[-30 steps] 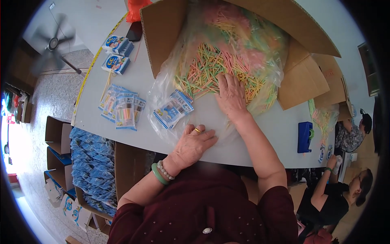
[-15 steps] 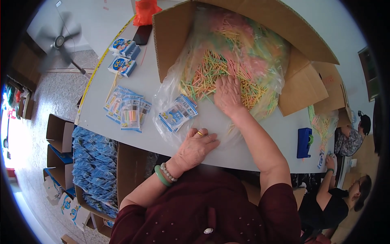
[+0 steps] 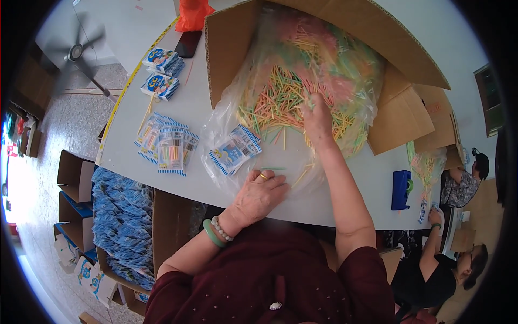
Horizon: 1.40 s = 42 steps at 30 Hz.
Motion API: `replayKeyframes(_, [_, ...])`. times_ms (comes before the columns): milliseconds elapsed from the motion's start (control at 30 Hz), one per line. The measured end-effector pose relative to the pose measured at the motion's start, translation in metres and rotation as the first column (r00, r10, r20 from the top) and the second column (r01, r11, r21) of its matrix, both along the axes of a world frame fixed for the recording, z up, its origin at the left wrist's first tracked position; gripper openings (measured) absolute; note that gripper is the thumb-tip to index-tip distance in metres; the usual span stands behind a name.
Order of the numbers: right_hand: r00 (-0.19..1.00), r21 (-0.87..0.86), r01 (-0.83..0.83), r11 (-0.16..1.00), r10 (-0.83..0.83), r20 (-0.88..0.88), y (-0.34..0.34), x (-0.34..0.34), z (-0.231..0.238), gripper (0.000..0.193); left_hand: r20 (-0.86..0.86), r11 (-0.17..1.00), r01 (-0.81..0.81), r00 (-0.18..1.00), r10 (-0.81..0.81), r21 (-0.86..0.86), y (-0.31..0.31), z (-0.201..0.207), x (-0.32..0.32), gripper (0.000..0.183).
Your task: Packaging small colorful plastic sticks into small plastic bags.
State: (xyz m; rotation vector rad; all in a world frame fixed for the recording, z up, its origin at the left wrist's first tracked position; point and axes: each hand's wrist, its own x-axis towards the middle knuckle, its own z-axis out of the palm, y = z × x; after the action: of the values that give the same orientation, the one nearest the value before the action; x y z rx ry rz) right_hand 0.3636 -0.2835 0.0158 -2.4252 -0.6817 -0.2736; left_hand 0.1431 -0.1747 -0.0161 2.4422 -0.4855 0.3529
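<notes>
A large heap of thin pastel-coloured sticks (image 3: 275, 97) spills from a clear plastic bag (image 3: 213, 132) inside a cardboard box tipped toward me. My right hand (image 3: 318, 121) is over the heap's near edge, its fingers pinched together on a few sticks, partly blurred. My left hand (image 3: 260, 195) rests near the table's front edge with curled fingers; what is under them is hidden. A green stick (image 3: 272, 168) lies just beyond its knuckles. Beside it, on the plastic, lie blue-and-white printed packets (image 3: 235, 151). More small packets (image 3: 170, 146) with coloured sticks inside overlap at the left.
Two stacks of blue-and-white packs (image 3: 160, 86), a black phone (image 3: 189, 44) and a red bag (image 3: 193, 15) stand at the back left. A carton full of blue packets (image 3: 123, 227) sits below the table's left. Right are a blue tape dispenser (image 3: 401, 190) and a co-worker (image 3: 431, 270).
My right hand has lifted slightly and shifted right across the heap, its fingers drawn together. A green stick now shows beyond my left hand, which stays nearly in place.
</notes>
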Motion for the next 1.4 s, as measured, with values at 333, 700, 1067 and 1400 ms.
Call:
replayKeyframes(333, [0.801,0.778,0.075,0.624,0.427,-0.42,-0.028,0.001,-0.01,0.016,-0.156,0.989,-0.146,0.977,0.148,0.027,-0.005,0.016,0.009,0.039])
replayKeyframes(700, [0.818,0.633,-0.024,0.774,0.38,-0.433,-0.021,-0.063,-0.044,0.015,-0.033,0.818,-0.332,0.932,0.36,-0.47,-0.007,0.035,0.078,0.046])
replayKeyframes(1067, [0.928,-0.03,-0.327,0.944,0.316,-0.196,-0.013,-0.084,-0.028,0.014,0.054,0.875,-0.402,0.901,0.431,-0.27,-0.026,0.015,0.072,0.034])
replayKeyframes(1400, [0.879,0.425,-0.288,0.858,0.413,-0.24,-0.02,-0.087,-0.042,0.02,0.13,0.847,-0.43,0.864,0.487,-0.313,-0.02,0.035,0.071,0.01])
